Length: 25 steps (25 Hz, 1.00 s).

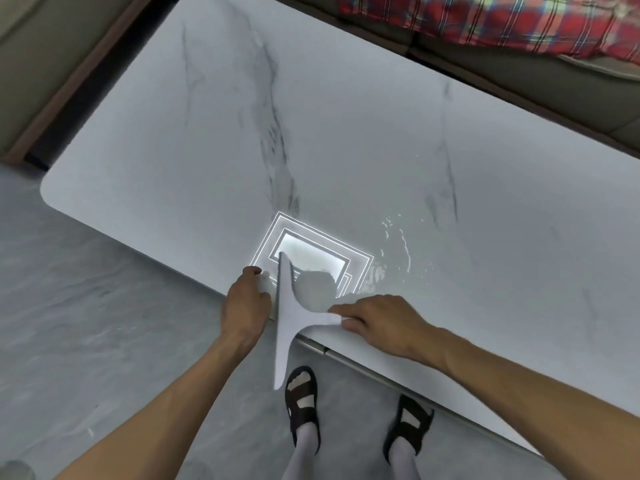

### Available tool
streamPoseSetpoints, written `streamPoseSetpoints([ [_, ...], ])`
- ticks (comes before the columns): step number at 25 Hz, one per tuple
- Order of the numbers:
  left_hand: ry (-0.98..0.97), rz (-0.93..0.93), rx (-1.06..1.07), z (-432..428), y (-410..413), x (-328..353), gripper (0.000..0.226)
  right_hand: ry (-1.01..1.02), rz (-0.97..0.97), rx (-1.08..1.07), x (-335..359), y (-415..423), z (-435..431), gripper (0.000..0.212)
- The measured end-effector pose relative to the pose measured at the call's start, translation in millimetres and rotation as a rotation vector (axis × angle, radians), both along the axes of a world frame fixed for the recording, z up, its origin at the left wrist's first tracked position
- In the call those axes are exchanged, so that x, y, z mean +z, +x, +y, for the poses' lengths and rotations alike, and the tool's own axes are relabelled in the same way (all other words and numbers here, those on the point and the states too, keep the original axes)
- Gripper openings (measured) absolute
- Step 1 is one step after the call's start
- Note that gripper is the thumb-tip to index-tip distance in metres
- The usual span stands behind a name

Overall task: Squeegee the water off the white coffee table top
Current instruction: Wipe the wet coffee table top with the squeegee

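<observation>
The white marble-veined coffee table top [214,140] fills the upper view. A puddle of water [398,251] glistens near its front edge, right of a bright reflection of a ceiling light. The white T-shaped squeegee [284,317] lies with its blade running across the front edge, the lower half hanging out over the floor. My right hand [377,323] grips its handle from the right. My left hand [244,306] sits curled at the table's edge, against the blade's left side. Whether it holds the blade I cannot tell.
A sofa with a red plaid blanket [502,19] runs along the table's far side. Another seat [41,46] stands at the far left. My sandalled feet [301,400] stand on the grey floor [86,306] just below the front edge.
</observation>
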<state>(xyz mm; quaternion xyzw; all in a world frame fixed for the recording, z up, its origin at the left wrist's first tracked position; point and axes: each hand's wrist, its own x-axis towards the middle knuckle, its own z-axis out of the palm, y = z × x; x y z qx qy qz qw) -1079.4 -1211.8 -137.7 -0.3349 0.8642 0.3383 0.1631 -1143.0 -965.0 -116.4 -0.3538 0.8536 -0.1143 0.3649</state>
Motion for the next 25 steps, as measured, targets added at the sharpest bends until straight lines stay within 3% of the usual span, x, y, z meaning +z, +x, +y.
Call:
streamPoseSetpoints([
  [4,-0.025,-0.047,-0.036,26,13,-2,0.055,0.005,0.015,0.048,-26,8,15,0.036],
  [11,-0.114,-0.079,-0.286,132,14,-3,0.056,0.071,0.072,-0.056,-12,-25,161,0.035],
  [16,-0.021,-0.226,-0.158,188,-5,-11,0.046,0.173,0.097,-0.134,8,-47,262,0.032],
  [19,-0.015,-0.326,-0.068,193,-17,-16,0.051,0.237,0.157,-0.147,23,-56,308,0.038],
  [22,-0.035,-0.366,-0.082,195,-22,-16,0.05,0.228,0.216,-0.144,32,-53,319,0.049],
  [25,-0.035,-0.373,-0.093,195,-26,-14,0.049,0.107,0.127,-0.09,19,-30,274,0.041],
])
